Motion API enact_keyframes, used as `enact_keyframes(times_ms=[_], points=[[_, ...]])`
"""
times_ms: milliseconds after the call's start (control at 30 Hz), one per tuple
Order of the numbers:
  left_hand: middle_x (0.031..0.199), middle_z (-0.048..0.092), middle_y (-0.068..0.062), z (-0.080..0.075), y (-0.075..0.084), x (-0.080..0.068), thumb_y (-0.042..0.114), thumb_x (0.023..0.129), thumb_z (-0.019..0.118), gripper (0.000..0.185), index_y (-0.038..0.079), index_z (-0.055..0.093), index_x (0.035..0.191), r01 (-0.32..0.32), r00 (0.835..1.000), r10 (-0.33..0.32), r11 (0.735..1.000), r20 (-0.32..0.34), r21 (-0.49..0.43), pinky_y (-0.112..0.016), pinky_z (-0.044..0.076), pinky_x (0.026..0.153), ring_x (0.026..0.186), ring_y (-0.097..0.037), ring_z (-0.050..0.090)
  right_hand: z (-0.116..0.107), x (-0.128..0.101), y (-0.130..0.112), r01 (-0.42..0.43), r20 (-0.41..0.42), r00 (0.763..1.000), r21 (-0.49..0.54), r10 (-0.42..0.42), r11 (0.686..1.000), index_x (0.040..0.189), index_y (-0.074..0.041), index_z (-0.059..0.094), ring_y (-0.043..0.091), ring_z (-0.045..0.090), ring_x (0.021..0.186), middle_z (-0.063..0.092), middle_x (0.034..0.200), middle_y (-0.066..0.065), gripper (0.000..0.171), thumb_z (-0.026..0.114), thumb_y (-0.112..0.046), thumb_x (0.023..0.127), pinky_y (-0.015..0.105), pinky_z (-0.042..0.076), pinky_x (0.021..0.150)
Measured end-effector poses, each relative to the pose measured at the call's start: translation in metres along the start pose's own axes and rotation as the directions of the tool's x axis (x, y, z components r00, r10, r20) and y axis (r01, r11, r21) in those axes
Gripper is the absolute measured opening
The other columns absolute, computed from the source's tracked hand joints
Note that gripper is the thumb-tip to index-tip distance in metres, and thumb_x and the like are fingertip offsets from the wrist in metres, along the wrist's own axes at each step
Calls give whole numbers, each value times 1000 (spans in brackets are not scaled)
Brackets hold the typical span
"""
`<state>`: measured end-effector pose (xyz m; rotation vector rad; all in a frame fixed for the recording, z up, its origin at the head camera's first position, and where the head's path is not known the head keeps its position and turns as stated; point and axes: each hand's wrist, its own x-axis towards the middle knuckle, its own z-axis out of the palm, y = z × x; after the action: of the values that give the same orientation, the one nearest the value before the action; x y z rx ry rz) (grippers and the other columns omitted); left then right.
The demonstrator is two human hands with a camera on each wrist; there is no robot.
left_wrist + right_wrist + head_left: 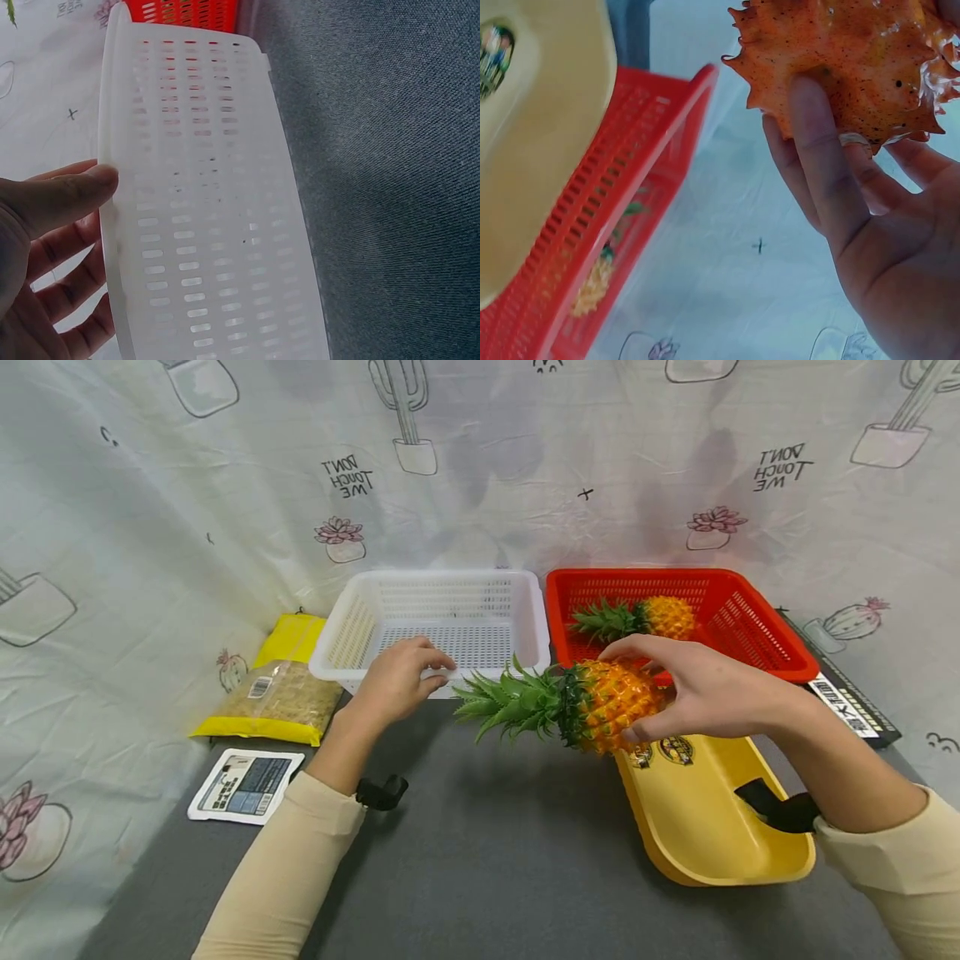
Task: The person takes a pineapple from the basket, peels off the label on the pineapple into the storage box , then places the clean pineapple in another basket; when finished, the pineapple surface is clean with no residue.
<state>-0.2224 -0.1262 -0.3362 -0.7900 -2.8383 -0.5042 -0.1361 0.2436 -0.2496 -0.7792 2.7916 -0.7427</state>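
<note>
Nearest, a yellow plastic tray point(712, 827) lies on the right. Above its far end the right hand point(705, 693) grips an orange plastic pineapple point(592, 703). The left hand point(397, 677) pinches the near rim of a white perforated basket point(442, 585). Right of it, a red perforated basket point(750, 610) holds a second pineapple point(645, 617).

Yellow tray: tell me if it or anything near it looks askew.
The yellow tray sits skewed, its far end against the red basket. The white basket and red basket stand level, side by side. Nothing spilled or damaged.
</note>
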Motion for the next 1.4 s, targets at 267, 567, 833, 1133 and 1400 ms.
enact_keyframes(times_ms=[267, 567, 833, 1133, 1400], points=[[111, 68, -9, -2, 1, 0, 15, 97, 73, 22, 13, 78, 118, 17, 1000, -17, 1000, 18, -23, -46, 54, 88, 105, -32, 65, -21, 0, 21, -69, -50, 996, -32, 68, 997, 140, -29, 55, 18, 57, 108, 62, 132, -2, 71, 89, -31, 78, 41, 49, 89], [111, 69, -7, -1, 2, 1, 15, 96, 75, 22, 12, 79, 117, 25, 1000, -25, 999, 16, -30, -45, 54, 87, 103, -30, 66, -43, 3, 55, -156, -77, 986, -62, 151, 986, 149, -22, 49, 24, 57, 113, 55, 142, 9, 77, 87, -26, 83, 39, 49, 91], [110, 69, -7, -1, 2, 2, 15, 96, 75, 22, 12, 79, 117, 26, 1000, -26, 999, 12, -22, -45, 54, 87, 102, -29, 66, -52, 8, 79, -193, -58, 980, -83, 189, 978, 153, -16, 41, 28, 58, 106, 53, 138, 15, 78, 83, -25, 87, 40, 48, 85], [111, 69, -7, 0, 1, 2, 16, 96, 74, 22, 13, 80, 117, 35, 999, -34, 999, 18, -17, -44, 53, 86, 101, -29, 64, -59, 29, 111, -234, -40, 972, -163, 230, 958, 151, -1, 37, 39, 57, 110, 52, 135, 27, 78, 80, -20, 89, 56, 49, 92], [111, 69, -7, 0, 1, 2, 16, 96, 74, 22, 13, 79, 118, 27, 1000, -27, 1000, 15, -7, -43, 54, 85, 100, -29, 65, -57, 40, 131, -265, -18, 964, -169, 266, 949, 149, 5, 37, 42, 57, 108, 52, 130, 31, 77, 79, -19, 88, 63, 48, 96]])
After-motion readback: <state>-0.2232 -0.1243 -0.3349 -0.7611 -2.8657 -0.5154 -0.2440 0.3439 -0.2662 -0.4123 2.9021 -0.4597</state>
